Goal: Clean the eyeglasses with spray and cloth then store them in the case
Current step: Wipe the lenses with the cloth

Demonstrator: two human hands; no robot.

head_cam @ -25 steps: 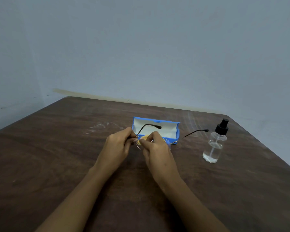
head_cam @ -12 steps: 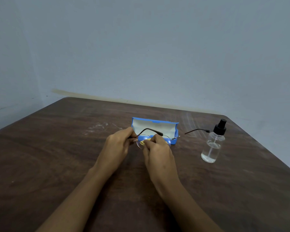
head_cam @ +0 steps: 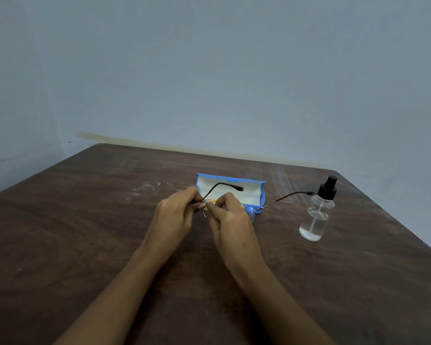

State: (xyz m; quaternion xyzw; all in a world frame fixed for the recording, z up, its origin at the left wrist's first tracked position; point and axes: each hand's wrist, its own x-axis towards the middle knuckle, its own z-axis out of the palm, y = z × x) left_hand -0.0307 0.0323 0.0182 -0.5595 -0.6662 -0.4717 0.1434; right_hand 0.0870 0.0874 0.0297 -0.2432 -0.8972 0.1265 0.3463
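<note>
Thin-framed eyeglasses [head_cam: 251, 212] with dark temple arms are held just above the table's middle, arms unfolded and pointing away. My left hand [head_cam: 176, 215] pinches the frame at its left hinge. My right hand [head_cam: 230, 219] pinches a small yellow cloth [head_cam: 210, 201] against the left lens; most of the cloth is hidden by my fingers. Right behind my hands the blue case [head_cam: 256, 192] lies open, its pale lining showing. A clear spray bottle [head_cam: 316, 215] with a black pump top stands upright to the right.
The dark wooden table [head_cam: 85, 232] ends at a blue-grey wall behind the case. Its right edge runs diagonally close past the bottle. Pale smudges mark the wood left of the case.
My hands and the glasses stay in nearly the same place. The right fingers with the cloth have shifted slightly on the left lens, and the temple arms have tilted a little.
</note>
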